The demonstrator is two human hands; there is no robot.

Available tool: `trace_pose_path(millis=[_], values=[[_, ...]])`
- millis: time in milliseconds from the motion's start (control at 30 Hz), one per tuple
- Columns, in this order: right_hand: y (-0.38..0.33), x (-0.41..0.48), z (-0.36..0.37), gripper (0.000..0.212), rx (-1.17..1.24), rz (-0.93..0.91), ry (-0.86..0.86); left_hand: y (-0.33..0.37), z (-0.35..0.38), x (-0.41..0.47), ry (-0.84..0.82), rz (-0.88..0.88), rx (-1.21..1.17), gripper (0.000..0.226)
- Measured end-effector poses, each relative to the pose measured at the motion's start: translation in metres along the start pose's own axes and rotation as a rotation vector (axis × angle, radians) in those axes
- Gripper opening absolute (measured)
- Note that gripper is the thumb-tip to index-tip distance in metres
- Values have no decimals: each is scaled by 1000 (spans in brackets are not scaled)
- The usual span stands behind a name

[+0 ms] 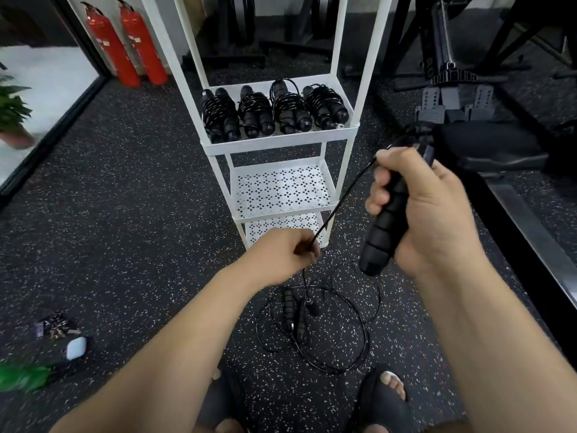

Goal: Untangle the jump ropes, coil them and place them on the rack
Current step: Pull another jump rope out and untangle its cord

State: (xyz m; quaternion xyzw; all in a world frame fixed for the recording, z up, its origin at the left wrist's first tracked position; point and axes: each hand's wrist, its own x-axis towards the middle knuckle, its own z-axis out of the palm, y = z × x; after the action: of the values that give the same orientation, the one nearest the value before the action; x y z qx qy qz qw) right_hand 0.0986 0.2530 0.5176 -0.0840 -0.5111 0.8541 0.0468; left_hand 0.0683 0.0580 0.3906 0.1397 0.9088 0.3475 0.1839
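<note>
Four coiled ropes (254,109) crowd the rack shelf (278,144), two extinguishers (107,48) beside it.

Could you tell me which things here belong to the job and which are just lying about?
Job: black foam rope handle, right hand; thin black cord, left hand; tangled black ropes on floor; white metal rack; coiled black ropes.
Lying about: red fire extinguishers; small white case.

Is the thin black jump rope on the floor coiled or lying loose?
Loose: the thin black jump rope sprawls in wide open loops, unlike the tight bundles on the white metal rack.
</note>
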Motion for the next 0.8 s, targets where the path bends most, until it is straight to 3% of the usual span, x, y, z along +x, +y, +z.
trace_pose_path(millis=[300,400,600,800], values=[[-17,0,-7,18,42,-62,20,-27,22,6,-55,-120,62,15],[-10,0,-9,12,10,-35,14,-17,16,6,-3,-82,37,20],[14,2,-10,18,-101,50,22,12,-14,3,126,-21,-20,13],[44,1,-6,18,-341,158,-2,39,-37,-18,177,76,-28,12]])
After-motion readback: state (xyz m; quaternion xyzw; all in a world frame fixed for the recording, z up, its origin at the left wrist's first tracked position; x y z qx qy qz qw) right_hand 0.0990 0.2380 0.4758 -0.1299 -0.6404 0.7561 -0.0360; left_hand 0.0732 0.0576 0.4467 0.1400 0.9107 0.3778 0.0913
